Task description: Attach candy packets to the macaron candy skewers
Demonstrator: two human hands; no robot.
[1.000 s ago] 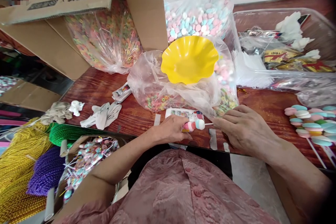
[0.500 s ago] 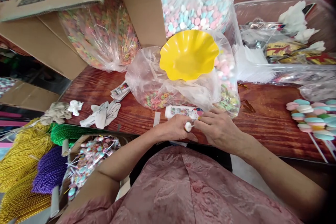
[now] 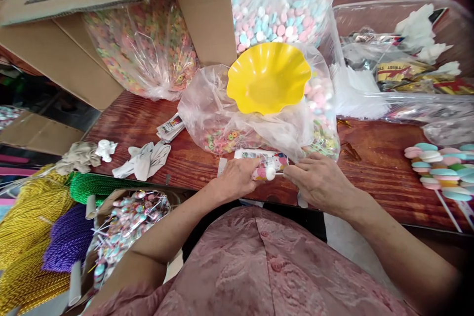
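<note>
Left fingers (image 3: pixel 249 164) curl closed round candy (image 3: pixel 261 173), likely light, soft, easily dented; right fingers (image 3: pixel 296 173) pinch its stick (image 3: pixel 279 174), probably the safer hold.

The left hand (image 3: pixel 240 176) has its back up and fingers curled closed, pointing toward the right hand (image 3: pixel 319 177), whose fingers are bent and pinching, knuckles up. The bare left forearm (image 3: pixel 181 219) and right forearm (image 3: pixel 400 247) slant inward, hands near but apart.

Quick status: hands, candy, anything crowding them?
Left hand gripping pink-and-white candy. Right hand pinching its white stick. Printed packet lying close by, plastic bag just beyond.
</note>
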